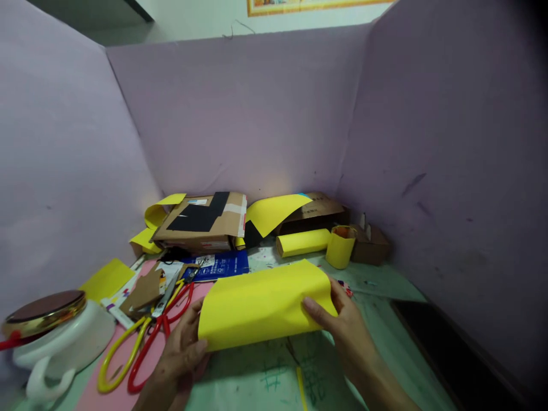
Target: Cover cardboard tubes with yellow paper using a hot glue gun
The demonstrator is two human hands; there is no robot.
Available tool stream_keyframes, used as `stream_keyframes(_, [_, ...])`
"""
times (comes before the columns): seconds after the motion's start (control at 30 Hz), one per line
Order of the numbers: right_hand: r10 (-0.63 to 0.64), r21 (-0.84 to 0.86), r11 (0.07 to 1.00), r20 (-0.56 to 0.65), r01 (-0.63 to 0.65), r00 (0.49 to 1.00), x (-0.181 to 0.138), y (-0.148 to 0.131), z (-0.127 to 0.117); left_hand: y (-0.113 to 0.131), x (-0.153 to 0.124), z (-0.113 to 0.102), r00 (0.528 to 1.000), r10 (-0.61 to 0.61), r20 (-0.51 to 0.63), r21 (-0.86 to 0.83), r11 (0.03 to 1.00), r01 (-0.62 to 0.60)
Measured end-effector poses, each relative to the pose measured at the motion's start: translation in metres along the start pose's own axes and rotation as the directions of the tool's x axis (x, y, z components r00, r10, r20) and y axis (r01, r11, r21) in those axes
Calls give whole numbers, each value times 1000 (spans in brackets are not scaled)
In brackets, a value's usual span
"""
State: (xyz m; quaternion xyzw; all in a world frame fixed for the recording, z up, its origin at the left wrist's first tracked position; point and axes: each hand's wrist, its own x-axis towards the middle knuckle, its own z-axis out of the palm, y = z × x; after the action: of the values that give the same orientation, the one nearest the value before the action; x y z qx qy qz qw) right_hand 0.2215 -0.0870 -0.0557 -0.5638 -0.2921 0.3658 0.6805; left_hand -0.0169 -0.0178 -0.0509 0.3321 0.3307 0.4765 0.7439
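Observation:
A curved sheet of yellow paper [261, 308] is held up over the table between both hands. My left hand [182, 348] grips its left end, with the thumb on the near face and the fingers behind. At the right end, my right hand [342, 319] presses its thumb on the front while the fingers go round the back. Whether anything lies inside the curved sheet is hidden. Below the paper, a thin yellow-handled tool [301, 385] lies on the green table surface [252, 385]. Left of my left hand are red-handled scissors [148, 348] and yellow-handled scissors [115, 357].
A white mug [68, 337] with a gold-rimmed lid stands at the left. Behind lie a taped cardboard box [201, 220], a blue packet [226, 265], a yellow-wrapped roll [303, 242] and an upright yellow-covered tube [341, 251]. Purple-grey panels [240, 114] enclose the table.

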Motion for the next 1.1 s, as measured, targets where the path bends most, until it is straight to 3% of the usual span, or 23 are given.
stream_keyframes(0.07, [-6, 36, 999, -19, 7, 1000, 1, 0, 2, 0, -2, 4, 1000, 10, -4, 50, 999, -10])
stream_keyframes(0.13, [-16, 207, 978, 27, 10, 1000, -1, 1, 6, 0, -3, 8, 999, -3, -38, 16, 1000, 4])
stream_keyframes(0.27, [-32, 538, 840, 186, -74, 982, -9, 11, 23, -4, -5, 16, 994, -40, -105, -108, 994, 28])
stream_keyframes(0.33, [-18, 548, 826, 262, -133, 965, -16, 16, 37, -11, -7, 21, 996, -55, -75, -156, 987, 43])
stream_keyframes(0.43, [-37, 477, 868, 341, -138, 939, -25, 17, 56, -28, -9, 31, 997, -54, 61, -131, 989, 62])
stream_keyframes(0.6, [48, 423, 892, 266, -162, 963, -27, 7, 59, -42, -7, 40, 955, -108, 276, 1, 994, 112])
stream_keyframes(0.77, [164, 541, 780, 308, -315, 937, -22, 7, 53, -36, 0, 40, 916, -289, 278, -196, 917, 348])
stream_keyframes(0.97, [209, 586, 717, 338, -379, 918, -20, 13, 54, -41, 5, 46, 956, -197, 217, -133, 964, 229])
stream_keyframes(1.1, [269, 617, 651, 358, -442, 894, -19, 10, 50, -41, 5, 49, 963, -226, 148, -187, 950, 252])
